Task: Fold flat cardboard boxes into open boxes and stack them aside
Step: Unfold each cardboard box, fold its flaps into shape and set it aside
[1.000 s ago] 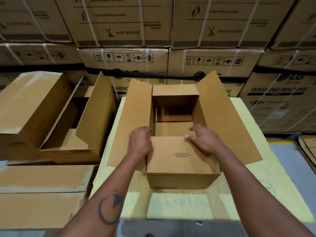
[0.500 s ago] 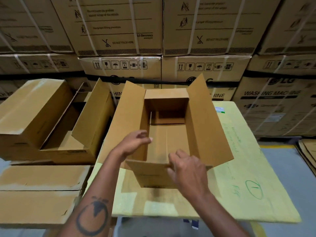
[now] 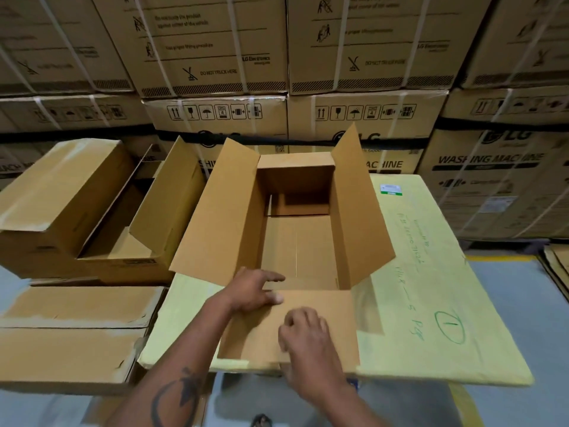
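Note:
An open cardboard box [image 3: 295, 248] stands on the yellow-green table [image 3: 431, 303] right in front of me. Both long side flaps stand up and outward, and the far short flap is upright. The near short flap [image 3: 326, 306] is folded outward toward me. My left hand [image 3: 255, 291] lies at the box's near left corner, its fingers stretched over the rim and its thumb on the flap's fold. My right hand [image 3: 308, 337] sits on the near flap with curled fingers and holds it down by its outer edge.
To the left, folded open boxes [image 3: 92, 211] lie stacked on their sides, above flat cardboard [image 3: 70, 334]. Strapped washing-machine cartons [image 3: 369, 57] form a wall behind the table. More flat cardboard [image 3: 557, 266] lies at the far right on the grey floor.
The near flap, held up half a second ago, now lies folded outward toward me. My right hand has come down with it, and my left hand has moved to the near rim.

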Action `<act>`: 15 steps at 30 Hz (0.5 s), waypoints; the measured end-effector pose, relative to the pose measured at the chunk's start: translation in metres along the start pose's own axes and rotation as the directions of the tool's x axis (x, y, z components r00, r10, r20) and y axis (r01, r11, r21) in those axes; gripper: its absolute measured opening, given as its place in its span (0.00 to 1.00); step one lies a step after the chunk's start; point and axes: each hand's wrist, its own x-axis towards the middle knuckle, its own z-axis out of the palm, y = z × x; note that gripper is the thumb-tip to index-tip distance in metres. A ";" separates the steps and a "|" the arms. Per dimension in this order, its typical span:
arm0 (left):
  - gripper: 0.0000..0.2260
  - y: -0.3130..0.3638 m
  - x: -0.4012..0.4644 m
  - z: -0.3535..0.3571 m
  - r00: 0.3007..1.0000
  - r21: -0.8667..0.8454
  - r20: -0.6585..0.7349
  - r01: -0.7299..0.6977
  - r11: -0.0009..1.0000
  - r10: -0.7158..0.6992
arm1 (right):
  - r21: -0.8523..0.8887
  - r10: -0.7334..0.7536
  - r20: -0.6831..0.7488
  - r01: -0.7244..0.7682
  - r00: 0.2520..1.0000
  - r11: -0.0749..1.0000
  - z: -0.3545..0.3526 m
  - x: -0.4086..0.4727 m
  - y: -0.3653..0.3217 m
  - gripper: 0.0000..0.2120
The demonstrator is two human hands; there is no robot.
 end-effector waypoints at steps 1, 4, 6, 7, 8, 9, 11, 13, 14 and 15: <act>0.27 0.004 0.000 0.005 1.000 -0.083 -0.002 -0.027 0.996 0.027 | 0.086 0.002 0.060 -0.007 0.998 0.996 -0.013 0.009 0.004 0.18; 0.23 0.014 0.002 0.015 0.999 -0.101 0.002 -0.043 0.994 0.043 | 0.448 0.025 0.349 -0.190 0.937 0.874 -0.052 0.038 0.024 0.26; 0.22 0.018 0.002 0.017 0.999 -0.110 0.002 -0.050 0.993 0.051 | 0.556 0.077 0.341 -0.268 0.937 0.787 -0.070 0.054 0.039 0.22; 0.20 0.018 0.002 0.018 0.999 -0.128 -0.012 -0.049 0.991 0.048 | 0.525 0.149 0.281 -0.282 0.948 0.803 -0.077 0.062 0.046 0.20; 0.19 0.018 0.003 0.020 0.998 -0.144 -0.036 -0.051 0.988 0.047 | 0.437 0.220 0.202 -0.288 0.954 0.852 -0.085 0.071 0.052 0.19; 0.19 0.017 0.003 0.024 0.996 -0.143 -0.069 -0.057 0.988 0.047 | 0.322 0.267 0.124 -0.294 0.956 0.900 -0.094 0.081 0.058 0.19; 0.15 0.013 0.004 0.030 0.984 -0.061 -0.156 -0.096 0.994 0.085 | 0.176 0.307 0.066 -0.314 0.949 0.933 -0.116 0.096 0.067 0.21; 0.12 0.001 0.005 0.030 0.972 0.082 -0.182 -0.136 0.987 0.149 | 0.057 0.301 0.150 -0.312 0.942 0.948 -0.137 0.109 0.078 0.27; 0.12 -0.009 0.006 0.027 0.967 0.141 -0.171 -0.166 0.976 0.190 | 0.000 0.294 0.208 -0.300 0.933 0.954 -0.148 0.115 0.084 0.28; 0.13 -0.021 0.006 0.020 0.960 0.204 -0.156 -0.197 0.959 0.231 | -0.040 0.299 0.255 -0.299 0.920 0.953 -0.159 0.120 0.090 0.29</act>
